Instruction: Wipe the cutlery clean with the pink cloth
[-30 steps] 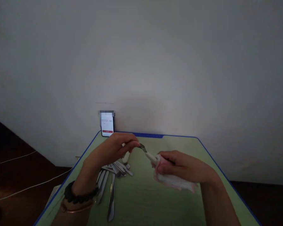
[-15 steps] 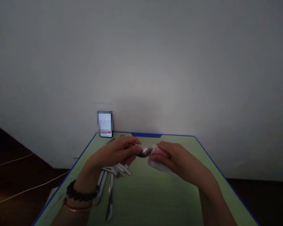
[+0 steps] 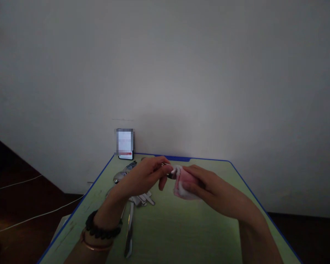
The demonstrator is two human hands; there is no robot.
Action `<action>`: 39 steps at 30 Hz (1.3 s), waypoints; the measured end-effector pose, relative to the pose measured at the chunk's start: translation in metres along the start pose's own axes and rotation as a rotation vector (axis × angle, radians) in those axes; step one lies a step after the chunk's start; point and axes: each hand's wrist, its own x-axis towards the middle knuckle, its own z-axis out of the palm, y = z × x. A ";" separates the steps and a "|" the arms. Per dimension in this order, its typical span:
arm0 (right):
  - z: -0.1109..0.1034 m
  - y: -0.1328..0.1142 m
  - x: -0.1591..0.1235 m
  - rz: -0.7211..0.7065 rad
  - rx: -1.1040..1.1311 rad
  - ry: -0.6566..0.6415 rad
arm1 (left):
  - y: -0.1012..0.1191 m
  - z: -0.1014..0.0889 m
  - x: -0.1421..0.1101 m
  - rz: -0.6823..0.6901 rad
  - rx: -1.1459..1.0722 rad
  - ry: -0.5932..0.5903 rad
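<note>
A person's two bare hands meet over the middle of a pale green bench [image 3: 198, 234] with a blue edge. The left hand [image 3: 147, 178] pinches one end of a small metal utensil [image 3: 170, 176] between thumb and fingers. The right hand [image 3: 206, 181] is closed around a pink and white cloth [image 3: 185, 183], which is bunched against the utensil and hides the rest of it. The utensil is held above the bench, between the hands; too little of it shows to say what kind it is.

Work on this one piece seems to be under way and not finished, judging by the cloth being pressed to it. How many other pieces are done and how many are left cannot be told, as nothing visible marks one from another.

No container is seen holding the cutlery; the pieces lie directly on the bench. A heap of handles [image 3: 143, 199] sits just below the left hand. Nearer the viewer, one long shiny piece [image 3: 129, 231] lies apart, pointing roughly toward the viewer. Beyond the left forearm are more metal pieces [image 3: 121, 176], rounded and partly covered by the arm.

At the far left corner of the bench, a phone [image 3: 125, 143] stands upright near the wall [image 3: 209, 73], its screen lit and partly blurred. The left wrist wears a dark beaded bracelet [image 3: 103, 229] and a copper-coloured band [image 3: 96, 248].
</note>
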 end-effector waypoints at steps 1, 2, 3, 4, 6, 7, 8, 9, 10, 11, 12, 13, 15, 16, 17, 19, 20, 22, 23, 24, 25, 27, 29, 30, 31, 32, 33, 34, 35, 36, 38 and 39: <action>-0.004 0.000 -0.001 0.008 0.011 0.004 | 0.000 0.000 0.000 0.002 -0.013 0.012; -0.006 0.000 -0.002 0.016 0.019 0.018 | 0.001 0.000 -0.001 0.003 -0.026 0.023; -0.008 -0.001 -0.003 0.024 0.026 0.037 | 0.002 0.000 -0.001 0.005 -0.035 0.032; -0.009 -0.002 -0.002 0.032 0.030 0.061 | 0.002 0.000 -0.002 0.005 -0.036 0.038; -0.007 -0.005 -0.001 0.037 0.031 0.101 | 0.005 0.001 -0.003 0.002 -0.005 0.045; -0.005 -0.008 0.001 0.029 0.031 0.112 | 0.006 0.001 -0.003 0.002 0.025 0.047; -0.002 -0.010 0.003 0.015 0.032 0.117 | 0.007 0.001 -0.003 0.003 0.057 0.049; 0.001 -0.012 0.004 -0.003 0.034 0.117 | 0.008 0.002 -0.003 0.005 0.087 0.052; 0.004 -0.014 0.006 -0.017 0.032 0.117 | 0.010 0.002 -0.003 0.008 0.111 0.057; 0.007 -0.015 0.007 -0.026 0.024 0.118 | 0.011 0.002 -0.003 0.012 0.127 0.061; 0.010 -0.015 0.008 -0.027 0.008 0.119 | 0.012 0.002 -0.003 0.017 0.132 0.059; 0.012 -0.015 0.009 -0.021 -0.013 0.114 | 0.013 0.002 -0.003 0.022 0.129 0.053; 0.014 -0.014 0.009 -0.017 -0.051 0.081 | 0.014 0.002 -0.003 0.033 0.109 0.029; 0.014 -0.013 0.008 -0.023 -0.063 0.062 | 0.015 0.002 -0.004 0.040 0.100 0.016; 0.014 -0.012 0.008 -0.033 -0.071 0.046 | 0.016 0.001 -0.005 0.043 0.095 0.003; 0.012 -0.010 0.008 -0.055 -0.079 0.026 | 0.017 0.001 -0.007 0.040 0.102 -0.019; 0.011 -0.009 0.008 -0.064 -0.078 0.009 | 0.018 0.000 -0.008 0.032 0.109 -0.033; 0.008 -0.007 0.008 -0.082 -0.057 -0.039 | 0.018 -0.001 -0.009 0.007 0.116 -0.051; 0.007 -0.005 0.008 -0.090 -0.040 -0.067 | 0.017 -0.002 -0.010 -0.005 0.112 -0.055; 0.005 -0.003 0.007 -0.095 -0.023 -0.091 | 0.016 -0.002 -0.010 -0.013 0.103 -0.060; 0.003 0.000 0.006 -0.094 -0.007 -0.113 | 0.015 -0.003 -0.010 -0.015 0.086 -0.067; -0.002 0.006 0.002 -0.067 0.010 -0.151 | 0.011 -0.004 -0.011 -0.011 0.039 -0.071; -0.008 0.011 -0.003 -0.023 0.011 -0.186 | 0.006 -0.005 -0.011 -0.015 -0.027 -0.070; -0.011 0.013 -0.005 -0.003 0.006 -0.198 | 0.003 -0.006 -0.011 -0.023 -0.063 -0.075; -0.014 0.015 -0.007 0.011 -0.002 -0.207 | 0.002 -0.006 -0.011 -0.033 -0.094 -0.081; -0.016 0.015 -0.009 0.018 -0.012 -0.213 | 0.000 -0.007 -0.010 -0.044 -0.115 -0.094; -0.018 0.015 -0.010 0.021 -0.024 -0.214 | 0.000 -0.008 -0.010 -0.055 -0.121 -0.110; -0.018 0.014 -0.011 0.022 -0.039 -0.211 | 0.000 -0.008 -0.010 -0.066 -0.111 -0.128; -0.018 0.012 -0.011 0.027 -0.059 -0.201 | 0.000 -0.009 -0.010 -0.076 -0.083 -0.148; -0.017 0.011 -0.011 0.035 -0.085 -0.184 | 0.001 -0.009 -0.010 -0.081 -0.045 -0.170; -0.011 0.007 -0.009 0.055 -0.149 -0.137 | 0.002 -0.010 -0.010 -0.088 0.044 -0.215; -0.007 0.006 -0.007 0.062 -0.179 -0.114 | 0.002 -0.011 -0.010 -0.089 0.089 -0.232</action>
